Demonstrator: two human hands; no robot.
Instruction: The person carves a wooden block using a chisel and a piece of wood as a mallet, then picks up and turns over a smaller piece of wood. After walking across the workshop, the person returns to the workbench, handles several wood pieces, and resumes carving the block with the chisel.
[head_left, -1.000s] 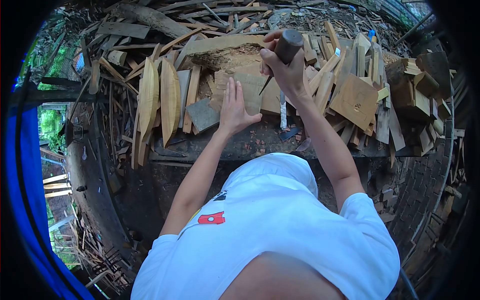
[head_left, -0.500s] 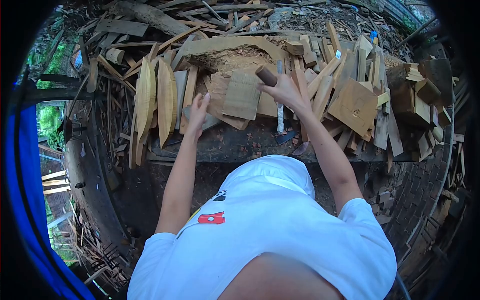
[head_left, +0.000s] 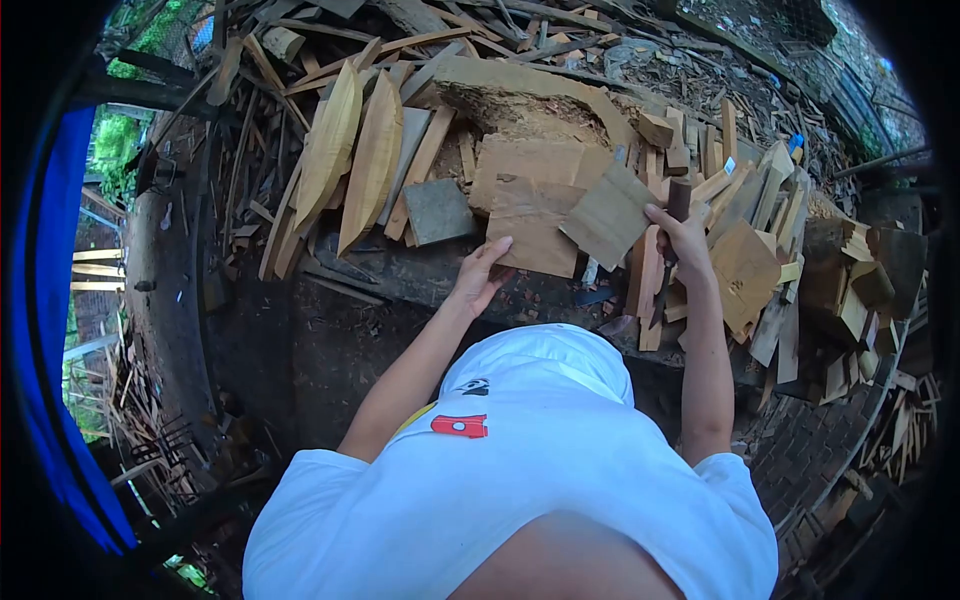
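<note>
My left hand [head_left: 484, 275] is closed on the lower left corner of a square brown board [head_left: 534, 228], thumb on top. My right hand [head_left: 678, 240] is closed round a dark tool handle [head_left: 679, 198], and its thumb and finger also touch the right corner of a greyish square board [head_left: 608, 215]. That board overlaps the brown one's right edge. Behind both lies a worn wooden block [head_left: 530, 157]. A small grey-green square piece [head_left: 440, 211] rests to the left of my left hand.
Two curved yellow slabs [head_left: 372, 160] lean at the left of the dark bench [head_left: 390, 275]. At the right stand many offcuts and a square wooden piece [head_left: 740, 275]. Scrap wood is heaped behind, and a blue sheet [head_left: 60, 330] hangs at the far left.
The view has shifted. My left hand has moved in and taken hold of the brown board. The greyish board has moved right and turned, with my right hand at its corner.
</note>
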